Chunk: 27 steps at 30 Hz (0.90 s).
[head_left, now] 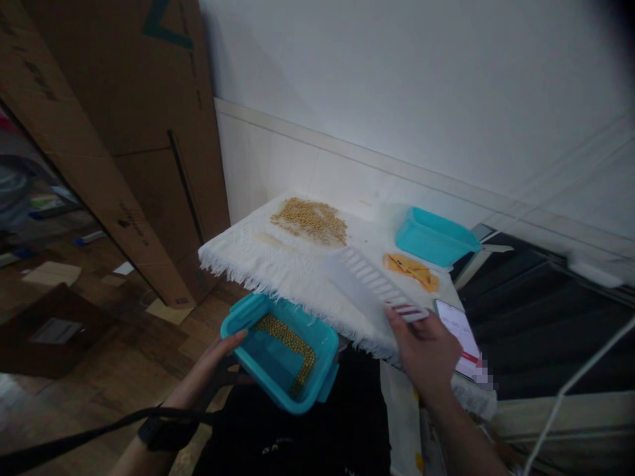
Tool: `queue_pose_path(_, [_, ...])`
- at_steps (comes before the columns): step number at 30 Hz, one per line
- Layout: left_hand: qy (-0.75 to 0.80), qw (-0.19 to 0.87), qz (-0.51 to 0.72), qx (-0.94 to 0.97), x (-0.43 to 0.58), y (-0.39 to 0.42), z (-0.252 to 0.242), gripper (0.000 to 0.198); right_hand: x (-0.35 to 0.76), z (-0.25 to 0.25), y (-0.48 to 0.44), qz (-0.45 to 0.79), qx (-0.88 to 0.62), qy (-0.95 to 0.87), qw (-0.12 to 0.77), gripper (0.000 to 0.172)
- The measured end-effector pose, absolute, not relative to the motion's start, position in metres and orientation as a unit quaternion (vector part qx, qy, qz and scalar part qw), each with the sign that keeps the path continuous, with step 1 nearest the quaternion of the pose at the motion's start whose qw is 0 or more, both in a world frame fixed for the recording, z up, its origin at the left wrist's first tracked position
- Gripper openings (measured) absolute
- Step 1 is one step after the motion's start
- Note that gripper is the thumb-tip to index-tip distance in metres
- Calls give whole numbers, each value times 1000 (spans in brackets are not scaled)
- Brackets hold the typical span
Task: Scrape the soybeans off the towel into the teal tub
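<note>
My left hand (229,354) grips the near-left rim of a blue plastic container (322,337), held just off the table's front edge. Yellowish beans (288,338) lie along the far and right sides of its floor. With my right hand (426,350) I hold a white slotted plastic piece (372,284) by its near end, over the cloth. A spread pile of similar beans (312,221) rests on the white fringed cloth (248,248) toward the back.
A second blue container (436,239) stands at the back right, with a crumpled orange cloth (411,270) before it. A phone (459,337) lies near the right edge. Tall cardboard (163,132) rises at left; a white cable (555,410) hangs at right.
</note>
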<state>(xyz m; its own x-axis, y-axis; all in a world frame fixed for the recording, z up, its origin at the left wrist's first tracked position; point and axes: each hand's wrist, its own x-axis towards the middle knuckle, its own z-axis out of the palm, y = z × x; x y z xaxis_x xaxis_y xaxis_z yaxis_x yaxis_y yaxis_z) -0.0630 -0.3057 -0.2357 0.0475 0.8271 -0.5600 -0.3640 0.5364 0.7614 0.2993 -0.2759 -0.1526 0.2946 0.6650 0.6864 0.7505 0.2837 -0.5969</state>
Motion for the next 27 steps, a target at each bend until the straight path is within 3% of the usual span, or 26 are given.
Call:
queue_pose_path(2, [538, 691, 429, 222, -63, -307, -234, 104, 316, -148, -251, 45, -605, -516, 605, 39])
queue_pose_path(5, [531, 694, 428, 230, -63, -309, -232, 104, 341, -148, -215, 138, -606, -403, 672, 79])
queue_pose_path(8, [532, 697, 425, 223, -64, -309, -232, 107, 356, -159, -192, 178, -608, -343, 693, 93])
queue_pose_path(14, [533, 702, 425, 205, -66, -311, -235, 107, 356, -177, -184, 231, -623, -319, 676, 92])
queue_pose_path(21, [544, 701, 412, 207, -70, -315, -236, 115, 349, -182, -185, 254, -610, -334, 672, 76])
queue_pose_path(27, [554, 693, 414, 203, -74, -320, -242, 105, 332, -178, -187, 284, -596, -344, 667, 78])
